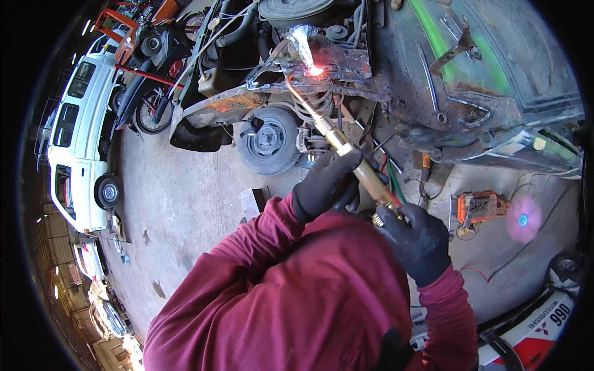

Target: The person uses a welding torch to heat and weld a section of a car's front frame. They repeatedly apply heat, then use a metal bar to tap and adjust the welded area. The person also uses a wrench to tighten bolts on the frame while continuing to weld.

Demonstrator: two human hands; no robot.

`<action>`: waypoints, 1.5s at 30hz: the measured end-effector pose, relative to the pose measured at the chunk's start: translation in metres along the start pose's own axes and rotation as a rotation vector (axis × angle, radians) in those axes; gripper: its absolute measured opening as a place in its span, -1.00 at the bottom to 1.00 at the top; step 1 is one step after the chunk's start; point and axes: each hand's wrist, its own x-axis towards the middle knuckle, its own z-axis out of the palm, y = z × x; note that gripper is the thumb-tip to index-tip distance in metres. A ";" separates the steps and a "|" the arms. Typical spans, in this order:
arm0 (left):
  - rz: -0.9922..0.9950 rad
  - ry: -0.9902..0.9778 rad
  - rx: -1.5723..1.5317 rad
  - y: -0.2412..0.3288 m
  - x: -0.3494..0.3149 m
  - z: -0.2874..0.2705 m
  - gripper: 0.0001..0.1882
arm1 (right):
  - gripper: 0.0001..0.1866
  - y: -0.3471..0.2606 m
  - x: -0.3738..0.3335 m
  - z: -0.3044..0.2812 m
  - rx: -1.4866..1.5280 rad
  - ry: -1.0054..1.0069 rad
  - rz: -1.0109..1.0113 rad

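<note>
Maroon cloth of the wearer's top (297, 297) fills the foreground, below the torch (339, 141), which slants up and leftward out of both black-gloved hands. The left hand (328, 187) is wrapped around the middle of the torch's body; the right hand (416, 236) is closed about its lower end, beside a brass knob (378, 219). Brass-coloured along its length, the torch narrows to a thin, bent, coppery tip. Just beyond that tip, a spot on the rusted panel (346, 59) glows red-white. Red and green hoses (395, 179) show just right of the torch's body. Left of the torch's tip, the open engine bay holds a pale, boxy reservoir (211, 81), whose contents I cannot tell; above the torch, the bay also holds a round, dark housing (297, 10). Left of the torch is a wheel (268, 140).
</note>
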 end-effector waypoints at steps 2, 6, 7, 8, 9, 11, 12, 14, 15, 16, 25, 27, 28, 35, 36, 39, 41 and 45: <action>0.068 -0.039 -0.134 0.002 -0.009 0.005 -0.39 | -0.65 -0.006 0.004 -0.001 0.041 0.036 -0.016; 0.132 0.045 -0.229 0.011 -0.027 0.005 -0.36 | -0.50 -0.022 0.022 0.001 0.143 0.080 -0.012; 0.153 0.087 -0.225 0.013 -0.030 0.004 -0.36 | -0.47 -0.026 0.028 0.003 0.168 0.090 0.004; 0.174 0.129 -0.222 0.016 -0.033 0.002 -0.36 | -0.43 -0.031 0.034 0.004 0.194 0.099 0.020; 0.204 0.136 -0.254 0.019 -0.037 -0.001 -0.40 | -0.18 -0.035 0.042 0.008 0.232 0.097 0.031; 0.264 0.223 -0.342 0.024 -0.042 -0.005 -0.43 | -0.07 -0.046 0.056 0.014 0.178 0.057 0.111; 0.293 0.271 -0.383 0.027 -0.045 -0.007 -0.45 | -0.01 -0.052 0.063 0.017 0.160 0.045 0.150; 0.299 0.271 -0.394 0.035 -0.054 -0.017 -0.48 | 0.06 -0.059 0.079 0.022 0.193 -0.036 0.203; 0.307 0.300 -0.400 0.038 -0.057 -0.020 -0.48 | 0.02 -0.063 0.087 0.024 0.228 -0.083 0.242; 0.305 0.319 -0.395 0.042 -0.060 -0.026 -0.48 | -0.01 -0.067 0.095 0.026 0.271 -0.101 0.257; 0.220 0.382 -0.266 0.078 -0.081 -0.092 -0.48 | -0.24 -0.099 0.163 0.052 0.506 -0.206 0.201; 0.310 0.330 -0.349 0.084 -0.079 -0.102 -0.48 | -0.26 -0.109 0.180 0.055 0.566 -0.171 0.174; 0.298 0.359 -0.320 0.089 -0.078 -0.110 -0.48 | -0.26 -0.114 0.189 0.057 0.580 -0.172 0.186; 0.370 0.538 -0.168 0.151 -0.086 -0.183 -0.51 | -0.19 -0.160 0.274 0.080 0.522 -0.010 -0.080; 0.387 0.545 -0.182 0.158 -0.085 -0.190 -0.51 | -0.21 -0.166 0.283 0.083 0.408 0.021 -0.138; 0.365 0.585 -0.218 0.169 -0.085 -0.216 -0.50 | -0.34 -0.175 0.308 0.089 0.159 0.028 -0.234; 0.412 0.498 -0.233 0.169 -0.083 -0.240 -0.50 | -0.38 -0.176 0.327 0.096 0.242 -0.023 -0.232; 0.581 0.734 0.414 0.163 -0.066 -0.300 -0.55 | -0.29 -0.183 0.367 0.117 0.433 0.179 -0.317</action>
